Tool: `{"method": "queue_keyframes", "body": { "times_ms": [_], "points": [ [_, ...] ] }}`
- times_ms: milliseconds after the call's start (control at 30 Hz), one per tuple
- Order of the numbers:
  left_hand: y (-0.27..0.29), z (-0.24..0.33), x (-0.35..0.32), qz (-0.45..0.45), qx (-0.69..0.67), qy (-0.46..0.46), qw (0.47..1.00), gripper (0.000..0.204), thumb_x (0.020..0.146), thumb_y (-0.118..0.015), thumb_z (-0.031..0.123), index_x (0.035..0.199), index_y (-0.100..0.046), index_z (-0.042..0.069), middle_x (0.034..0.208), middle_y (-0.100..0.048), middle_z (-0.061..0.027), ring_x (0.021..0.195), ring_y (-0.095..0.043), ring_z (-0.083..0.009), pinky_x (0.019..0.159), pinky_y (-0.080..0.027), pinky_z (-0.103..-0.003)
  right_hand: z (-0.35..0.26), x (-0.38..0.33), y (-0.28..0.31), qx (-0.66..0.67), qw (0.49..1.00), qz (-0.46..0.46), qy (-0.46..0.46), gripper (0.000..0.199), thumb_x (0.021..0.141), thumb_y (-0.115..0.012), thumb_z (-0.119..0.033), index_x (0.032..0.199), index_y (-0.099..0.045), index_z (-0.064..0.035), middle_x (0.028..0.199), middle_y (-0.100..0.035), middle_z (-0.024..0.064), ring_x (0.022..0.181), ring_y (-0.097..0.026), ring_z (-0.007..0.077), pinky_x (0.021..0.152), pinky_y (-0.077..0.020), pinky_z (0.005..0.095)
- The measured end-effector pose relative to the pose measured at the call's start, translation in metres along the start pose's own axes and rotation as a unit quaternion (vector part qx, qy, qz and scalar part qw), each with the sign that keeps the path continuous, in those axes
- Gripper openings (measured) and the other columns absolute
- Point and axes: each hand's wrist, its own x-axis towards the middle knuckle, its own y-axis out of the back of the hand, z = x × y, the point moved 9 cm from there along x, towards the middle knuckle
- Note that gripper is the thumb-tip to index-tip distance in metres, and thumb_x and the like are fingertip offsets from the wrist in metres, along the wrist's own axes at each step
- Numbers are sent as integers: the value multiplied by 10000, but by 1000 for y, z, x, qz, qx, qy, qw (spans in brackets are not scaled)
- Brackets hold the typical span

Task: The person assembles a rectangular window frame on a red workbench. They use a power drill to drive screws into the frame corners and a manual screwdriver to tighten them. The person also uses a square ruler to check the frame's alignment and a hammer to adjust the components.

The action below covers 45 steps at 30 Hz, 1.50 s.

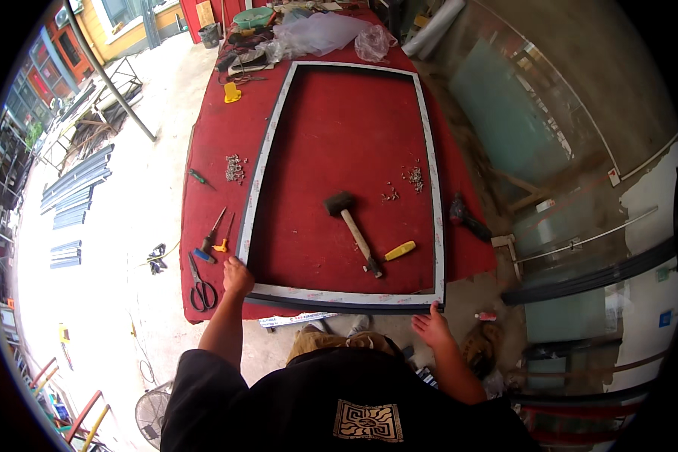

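Note:
A large rectangular window frame (259, 178), white-filmed on its face and dark along its sides, lies on a red-covered table (339, 135). My left hand (238, 279) is closed around its near left corner. At the near right corner, my right hand (431, 328) has its fingers apart, with one fingertip touching the frame's edge. Inside the frame rest a mallet (354, 226) with a dark head and wooden handle, and a yellow-handled tool (400, 250). Black-handled scissors (202, 290) lie just left of my left hand.
Left of the frame are screwdrivers (208, 248), a green-handled tool (197, 176) and a pile of small fasteners (235, 168). More fasteners (414, 178) lie inside it. A dark power drill (468, 218) sits at right. Clear plastic sheeting (320, 34) covers the far end. Glass panes (497, 113) stand at right.

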Motion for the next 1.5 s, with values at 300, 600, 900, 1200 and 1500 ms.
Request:
{"method": "queue_keyframes", "body": {
  "times_ms": [300, 600, 900, 1200, 1500],
  "points": [
    [-20, -1, -51, 24, -25, -18, 999, 306, 976, -596, 133, 1225, -476, 2, 1298, -571, -247, 1240, -629, -452, 990, -580, -538, -21, 11, 37, 9, 1000, 6, 12, 680, 951, -697, -701, 1236, -632, -88, 1172, -659, 84, 1074, -653, 269, 1023, -558, 458],
    [-47, 8, -99, 11, -65, -21, 998, 421, 879, -617, 118, 1211, -414, -44, 1294, -521, -350, 1278, -554, -543, 1095, -483, -579, -56, 14, 70, 8, 999, 3, 37, 617, 973, -721, -637, 1214, -632, -75, 1094, -647, 75, 980, -661, 227, 918, -598, 413],
    [-51, -12, -93, 8, -40, -10, 999, 508, 881, -617, 103, 1299, -401, -89, 1243, -540, -387, 1193, -593, -574, 1044, -513, -597, -265, 10, 47, -585, 791, 59, 171, 592, 997, -699, -568, 1213, -703, -17, 1094, -765, 177, 974, -759, 311, 899, -587, 443],
    [-66, -35, -100, 15, -19, 66, 998, 663, 904, -588, 127, 1490, -337, -55, 1361, -534, -415, 1274, -561, -569, 1102, -485, -585, -396, 98, -36, -700, 541, 138, 445, 733, 917, -807, -310, 1544, -500, -87, 1496, -566, 245, 1339, -582, 453, 1102, -499, 545],
    [-46, -2, -132, 0, -9, 144, 990, 447, 959, -521, 176, 1347, -403, -12, 1350, -573, -382, 1205, -627, -591, 1026, -521, -634, -394, 119, -40, -730, 531, 143, 406, 632, 918, -802, -367, 1431, -576, -74, 1367, -648, 259, 1227, -641, 508, 1024, -531, 552]
  ]
}}
